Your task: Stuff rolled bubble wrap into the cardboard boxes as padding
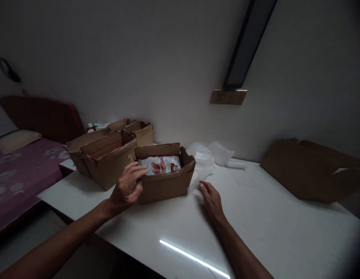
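In the head view, a small brown cardboard box [165,188] stands on the white table. Inside it lies a silvery packet with red print [160,166]. At the box's left corner is my left hand [128,185], fingers apart and the fingertips by the rim; whether they touch it I cannot tell. My right hand [212,200] is to the right of the box, low over the table, its fingers together at the edge of the clear plastic wrap [201,159]. The fingertips appear to pinch that edge, though the contact is partly hidden.
More open cardboard boxes [110,170] stand at the left, with red things in one. A large brown carton [308,174] is at the right. The white table [270,228] meets the wall, which has a socket plate [228,97]. A bed [31,166] lies beyond the left edge.
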The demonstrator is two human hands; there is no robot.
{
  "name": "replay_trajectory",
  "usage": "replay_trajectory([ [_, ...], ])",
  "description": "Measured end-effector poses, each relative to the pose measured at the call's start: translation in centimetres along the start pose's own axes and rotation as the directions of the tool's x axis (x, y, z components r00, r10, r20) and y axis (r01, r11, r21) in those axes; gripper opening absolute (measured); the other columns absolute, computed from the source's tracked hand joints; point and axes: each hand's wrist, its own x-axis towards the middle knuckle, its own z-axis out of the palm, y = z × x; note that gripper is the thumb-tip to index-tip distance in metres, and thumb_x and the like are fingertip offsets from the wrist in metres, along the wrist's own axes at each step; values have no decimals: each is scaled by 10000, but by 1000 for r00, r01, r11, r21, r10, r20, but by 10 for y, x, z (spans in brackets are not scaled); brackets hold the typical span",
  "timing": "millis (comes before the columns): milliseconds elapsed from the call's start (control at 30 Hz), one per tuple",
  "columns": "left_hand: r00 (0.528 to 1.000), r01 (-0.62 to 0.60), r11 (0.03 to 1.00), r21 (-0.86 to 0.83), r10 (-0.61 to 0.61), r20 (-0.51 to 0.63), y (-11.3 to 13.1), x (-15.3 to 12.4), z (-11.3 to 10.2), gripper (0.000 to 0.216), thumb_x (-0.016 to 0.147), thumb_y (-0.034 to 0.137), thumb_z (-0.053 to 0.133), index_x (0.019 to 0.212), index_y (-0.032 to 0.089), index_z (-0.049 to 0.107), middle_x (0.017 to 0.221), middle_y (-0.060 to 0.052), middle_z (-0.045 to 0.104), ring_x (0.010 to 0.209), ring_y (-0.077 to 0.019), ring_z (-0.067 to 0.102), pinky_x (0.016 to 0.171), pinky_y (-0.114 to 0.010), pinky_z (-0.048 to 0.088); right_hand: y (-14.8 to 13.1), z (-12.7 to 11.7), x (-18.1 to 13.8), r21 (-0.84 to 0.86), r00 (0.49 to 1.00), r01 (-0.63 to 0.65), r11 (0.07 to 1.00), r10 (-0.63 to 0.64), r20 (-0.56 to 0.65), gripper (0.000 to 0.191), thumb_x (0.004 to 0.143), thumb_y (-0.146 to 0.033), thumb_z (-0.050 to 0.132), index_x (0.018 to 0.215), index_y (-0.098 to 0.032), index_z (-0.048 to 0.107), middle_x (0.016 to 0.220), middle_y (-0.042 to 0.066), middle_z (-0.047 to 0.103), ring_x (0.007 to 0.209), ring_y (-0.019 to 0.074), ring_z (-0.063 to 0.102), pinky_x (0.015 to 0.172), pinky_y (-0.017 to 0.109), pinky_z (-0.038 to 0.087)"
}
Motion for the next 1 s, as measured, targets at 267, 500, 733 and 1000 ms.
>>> replay_trajectory([
  [267, 940, 39, 999, -25, -45, -337, 6, -59, -27, 409, 818, 23, 531, 1148, 254, 608, 867, -7, 690, 1066, -219, 648, 1027, -481, 476, -2, 2, -8, -53, 1000, 3, 999, -2, 26, 433, 862, -547, 433, 922, -167, 633, 851, 80, 694, 786, 225, 632, 744, 333, 502],
  [500, 875, 454, 873, -176, -474, -94, -8, -87, -7, 719, 826, 294, 665, 1470, 241, 350, 1491, -136, 422, 1340, -299, 459, 1116, -505, 394, 6, 18, 22, -201, 995, 0, 980, 21, 103, 354, 746, -401, 585, 1015, -192, 682, 1155, 125, 695, 1146, 309, 590, 1033, 453, 393],
  [733, 651, 753, 538, -379, -694, 308, -17, -71, 39, 841, 689, 413, 707, 1392, 151, 326, 1342, -190, 549, 1228, -330, 570, 1047, -507, 464, 2, 10, 35, -144, 998, -7, 990, 15, 60, 384, 817, -408, 498, 1059, -176, 687, 1121, 124, 713, 1061, 286, 629, 972, 443, 444],
  [1000, 626, 776, 563, -284, -744, 234, -11, -78, 40, 726, 645, 498, 679, 1225, 118, 467, 1240, -204, 633, 1171, -359, 611, 1025, -500, 486, -35, 41, -2, 141, 974, 79, 987, -107, 201, 373, 867, -365, 373, 845, -180, 696, 867, 54, 722, 847, 208, 649, 752, 307, 517],
])
